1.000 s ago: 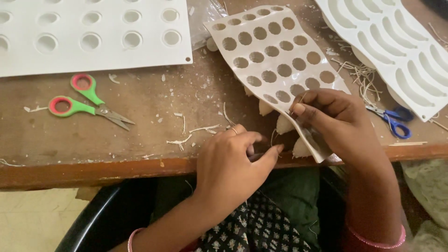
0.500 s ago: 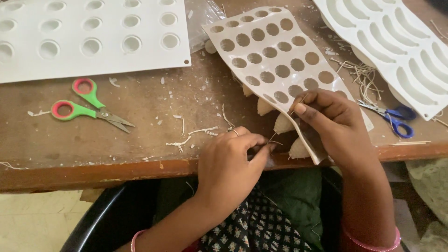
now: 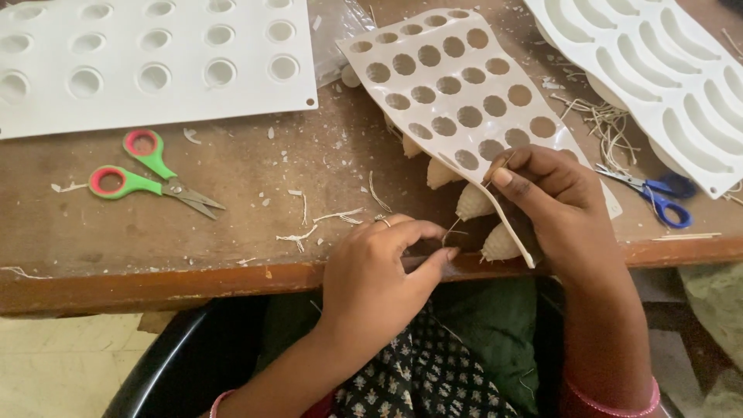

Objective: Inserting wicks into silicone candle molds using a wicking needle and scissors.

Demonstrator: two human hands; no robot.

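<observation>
1. The green scissors (image 3: 147,174) lie unused on the table (image 3: 232,255).
2. The left hand (image 3: 379,279) pinches a thin wick (image 3: 451,229), grip closed; too sharp a pull could snap it.
3. The right hand (image 3: 553,205) clamps the tilted white mould (image 3: 464,101); the cones (image 3: 474,201) might crack.

The right hand (image 3: 557,205) is covering the near corner of the white perforated mould sheet (image 3: 457,93); frame edges are cutting off the far-left white dimpled tray (image 3: 155,101) and the far-right white crescent-cavity tray (image 3: 665,70).
</observation>
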